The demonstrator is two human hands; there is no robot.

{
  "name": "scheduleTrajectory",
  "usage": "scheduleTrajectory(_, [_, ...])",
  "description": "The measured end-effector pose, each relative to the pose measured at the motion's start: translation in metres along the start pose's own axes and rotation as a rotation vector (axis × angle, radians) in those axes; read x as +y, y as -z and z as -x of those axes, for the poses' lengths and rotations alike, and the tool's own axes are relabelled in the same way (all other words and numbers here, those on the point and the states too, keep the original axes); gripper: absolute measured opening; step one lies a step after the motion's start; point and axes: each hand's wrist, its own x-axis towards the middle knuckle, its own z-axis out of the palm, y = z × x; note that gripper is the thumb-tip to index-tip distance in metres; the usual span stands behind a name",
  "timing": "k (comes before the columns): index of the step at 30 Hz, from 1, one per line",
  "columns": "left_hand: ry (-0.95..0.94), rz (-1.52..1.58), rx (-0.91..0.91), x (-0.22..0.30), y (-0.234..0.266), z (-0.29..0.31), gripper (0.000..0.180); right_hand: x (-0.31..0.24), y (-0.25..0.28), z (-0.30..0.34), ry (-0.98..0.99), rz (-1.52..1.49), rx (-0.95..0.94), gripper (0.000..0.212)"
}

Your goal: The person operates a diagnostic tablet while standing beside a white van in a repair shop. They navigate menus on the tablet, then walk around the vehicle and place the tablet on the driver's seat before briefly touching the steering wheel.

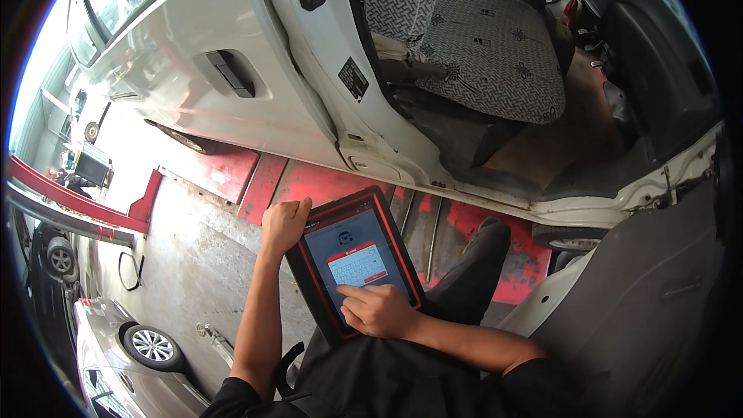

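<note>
A: What is the person doing?

B: The person stands by a white car with its door open. They hold a tablet with a red and black edge. It sits low in the middle of the view, at about 6 o'clock, in front of the person's body.

A: Which hand holds it?

B: The left hand is closed around the tablet's top left corner, at about 10 o'clock from the screen. The right hand rests at the bottom edge, at about 5 o'clock. Most of its fingers are curled in, and one finger points out and touches the screen.

A: What does the tablet look like?

B: It is a flat, dark slab with a thick red rim, like a tough case. The screen is lit and grey-blue. A white box with a red bar on top sits in the middle, with rows of small keys in it, and a small red button below.

A: How far along is the work?

B: I think it is somewhere in the middle. The tablet is on and a typing box is open, so that part looks done. The finger is on the keys, so the typing seems to be going on. I cannot tell how much is typed.

A: What else is there?

B: A grey patterned seat at 1 o'clock, and a red ramp under the car.
</note>
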Motion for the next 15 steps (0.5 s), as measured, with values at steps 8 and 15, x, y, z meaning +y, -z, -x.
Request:
scheduleTrajectory(8, [0.005, -0.005, 0.001, 0.0003, 0.0, 0.0004, 0.053, 0.0007, -0.0003, 0.0009, 0.001, 0.01, -0.002, 0.015])
scheduleTrajectory(15, [-0.009, 0.001, 0.013, 0.001, 0.0002, 0.0009, 0.052, 0.0011, 0.0008, 0.0015, -0.007, 0.003, -0.001, 0.015])
